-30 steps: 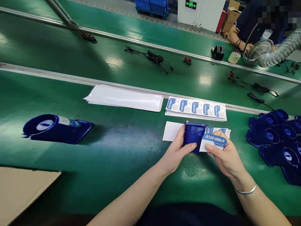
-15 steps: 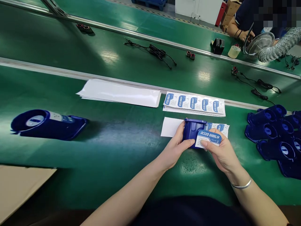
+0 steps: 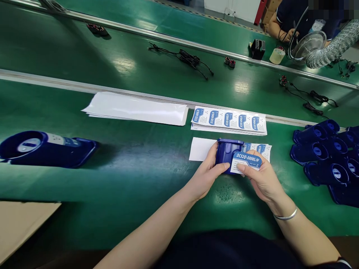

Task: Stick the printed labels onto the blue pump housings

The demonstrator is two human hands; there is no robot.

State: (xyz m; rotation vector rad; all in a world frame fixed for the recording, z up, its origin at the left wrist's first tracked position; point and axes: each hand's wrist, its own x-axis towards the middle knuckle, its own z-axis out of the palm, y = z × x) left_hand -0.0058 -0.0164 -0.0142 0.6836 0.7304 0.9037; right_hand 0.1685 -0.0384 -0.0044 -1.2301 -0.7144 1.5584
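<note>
My left hand (image 3: 206, 172) is closed around the left side of a dark blue plastic pump housing (image 3: 223, 153), thumb lying across its front. A blue-and-white label (image 3: 246, 162) printed "DC52Q-5000L/H" is pinched in my right hand (image 3: 263, 175), its left part lying over the right side of the housing. Whether the label is stuck down there I cannot tell. Behind my hands lies a partly used label sheet (image 3: 200, 149), bare at its left and printed at its right. A stack of label sheets (image 3: 228, 120) rests just beyond it.
Several blue housings (image 3: 322, 152) stand together at the right. One labelled housing (image 3: 60, 149) lies at the left, near cardboard (image 3: 25, 224). White sheets (image 3: 137, 108) lie along the metal rail. Beyond are black cables (image 3: 189, 59), an exhaust hose (image 3: 333, 46) and a co-worker (image 3: 291, 22).
The view has shifted slightly, and the labelled housing at the left sits further left in it. Both hands keep their hold on the housing and label, with hardly any visible movement between them.
</note>
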